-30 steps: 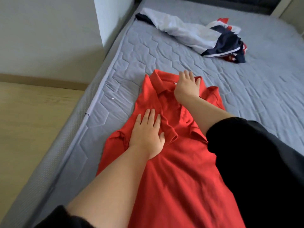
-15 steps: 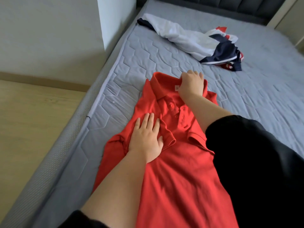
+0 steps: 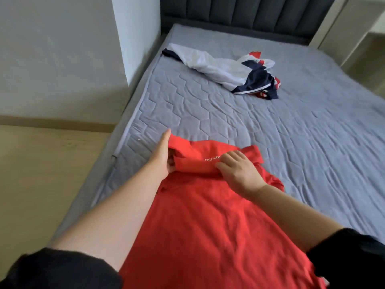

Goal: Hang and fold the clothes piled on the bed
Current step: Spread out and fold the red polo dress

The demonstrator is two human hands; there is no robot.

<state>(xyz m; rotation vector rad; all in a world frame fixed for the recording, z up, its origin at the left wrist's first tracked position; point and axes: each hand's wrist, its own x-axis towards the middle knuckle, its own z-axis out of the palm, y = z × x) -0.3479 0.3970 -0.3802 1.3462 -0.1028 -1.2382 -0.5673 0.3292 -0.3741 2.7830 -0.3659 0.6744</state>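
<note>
A red polo shirt [image 3: 208, 226] lies on the grey quilted mattress [image 3: 291, 142] in front of me. Its collar end is folded back toward me, and pale lettering shows on the folded part. My left hand [image 3: 162, 157] holds the left end of that fold, thumb on top and fingers tucked under the cloth. My right hand [image 3: 239, 174] grips the near edge of the fold at its right side, fingers curled over the fabric. A crumpled white, navy and red garment [image 3: 229, 69] lies farther up the bed.
The mattress's left edge [image 3: 116, 159] drops to a wooden floor [image 3: 41, 174]. A white wall corner [image 3: 135, 38] stands beside the bed. A dark padded headboard [image 3: 250, 15] closes the far end.
Both hands left their flat positions on the shirt's chest and collar. They took hold of the top and turned it back toward me. The camera has tilted up.
</note>
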